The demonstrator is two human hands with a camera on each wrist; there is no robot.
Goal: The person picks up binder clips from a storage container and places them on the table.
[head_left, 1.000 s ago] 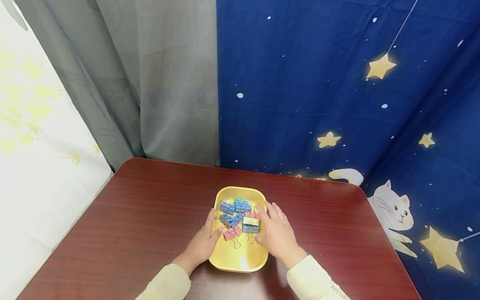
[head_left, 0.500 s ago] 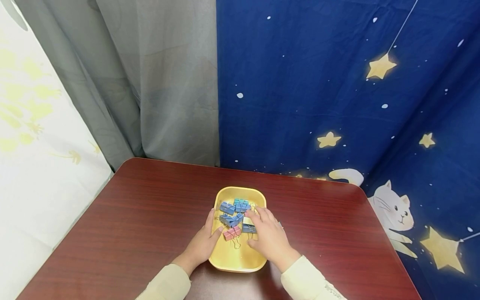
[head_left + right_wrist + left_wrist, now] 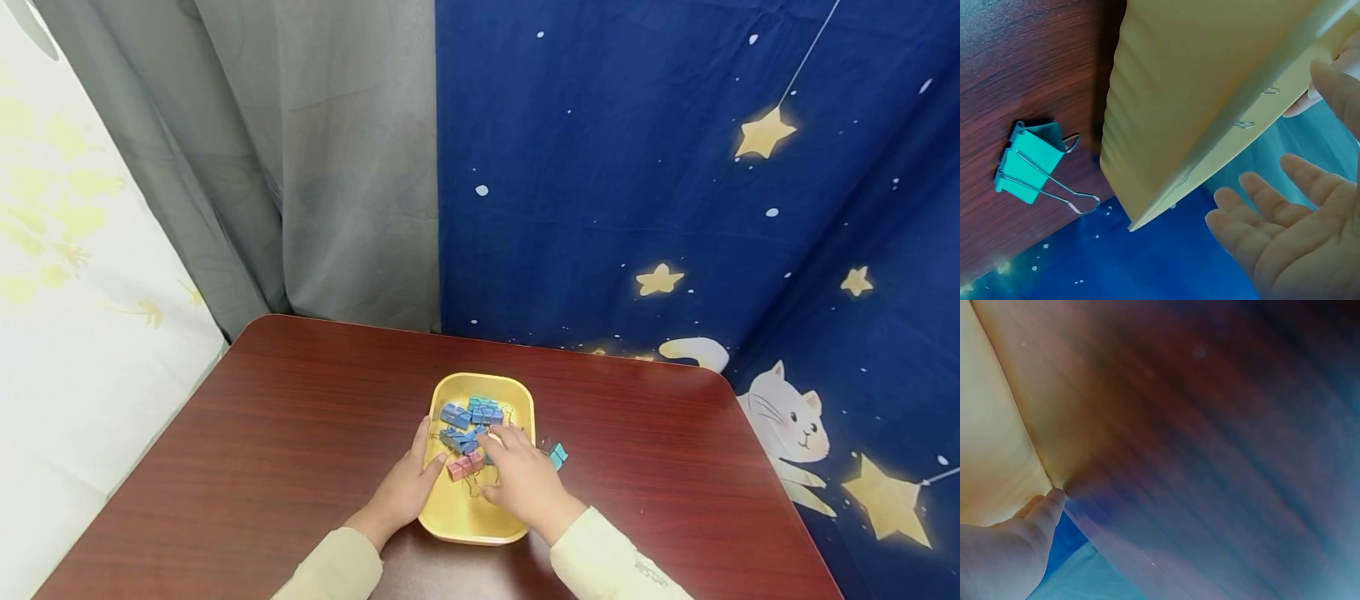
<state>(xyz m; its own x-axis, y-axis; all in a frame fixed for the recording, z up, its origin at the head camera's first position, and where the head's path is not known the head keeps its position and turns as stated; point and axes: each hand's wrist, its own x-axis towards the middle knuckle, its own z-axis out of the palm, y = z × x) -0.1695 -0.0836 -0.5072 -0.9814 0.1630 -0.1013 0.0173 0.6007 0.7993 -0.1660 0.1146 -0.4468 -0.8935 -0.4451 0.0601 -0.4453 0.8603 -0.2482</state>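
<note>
A yellow plastic tray [image 3: 472, 515] lies on the table, with several blue binder clips [image 3: 455, 417] and a pink binder clip [image 3: 463, 468] inside. My left hand [image 3: 405, 492] grips its left wall, thumb at the rim and fingers along the outside. In the left wrist view, the fingertips meet the tray's outer wall [image 3: 991, 425]. Over the tray's right half hovers my right hand [image 3: 528, 479], hiding some clips. Its fingers look relaxed and hold nothing in the right wrist view. Outside the tray on the right, a teal binder clip [image 3: 1032, 165] lies on the table.
The dark red wooden table [image 3: 315, 400] extends around the tray on all sides. Behind it hang a grey curtain [image 3: 360, 183] and a blue star-patterned curtain [image 3: 570, 183]. A pale curtain [image 3: 90, 350] borders the left.
My right hand has moved left from the tray's right rim to above the clips. The teal clip on the table has come into view beside it. My left hand stays put.
</note>
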